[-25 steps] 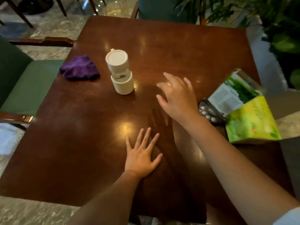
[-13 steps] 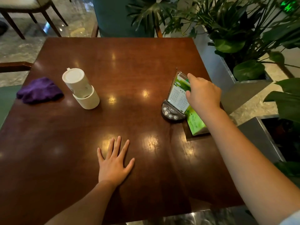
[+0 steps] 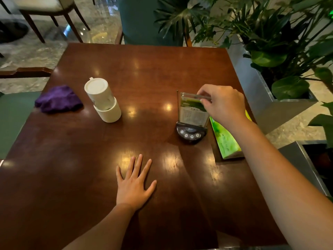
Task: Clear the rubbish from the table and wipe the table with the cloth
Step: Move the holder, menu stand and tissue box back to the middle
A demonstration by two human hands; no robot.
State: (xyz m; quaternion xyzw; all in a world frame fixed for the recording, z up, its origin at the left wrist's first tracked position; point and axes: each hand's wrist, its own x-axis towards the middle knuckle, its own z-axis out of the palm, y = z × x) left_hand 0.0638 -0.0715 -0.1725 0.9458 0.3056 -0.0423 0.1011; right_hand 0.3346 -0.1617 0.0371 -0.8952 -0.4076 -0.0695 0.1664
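Observation:
A purple cloth [image 3: 58, 99] lies crumpled near the left edge of the dark wooden table [image 3: 144, 73]. Right of it stands a white paper cup [image 3: 103, 103], stacked in a second cup and leaning. My left hand [image 3: 134, 184] rests flat on the table near the front, fingers spread, holding nothing. My right hand [image 3: 220, 103] pinches the top edge of a clear upright menu stand [image 3: 192, 114] with a green card in it, set on a black base with buttons [image 3: 191, 134]. A green leaflet [image 3: 225, 139] lies beside it at the table's right edge.
Metal planters [image 3: 259, 98] with large green plants [image 3: 279, 56] stand close along the table's right side. A green-seated chair [image 3: 14, 112] is at the left, a teal chair [image 3: 144, 20] at the far side, and another chair [image 3: 48, 11] stands further back.
My right hand swung from the table's middle to the menu stand and took hold of its top; the stand now stands upright. The view shifted right. My left hand stayed flat.

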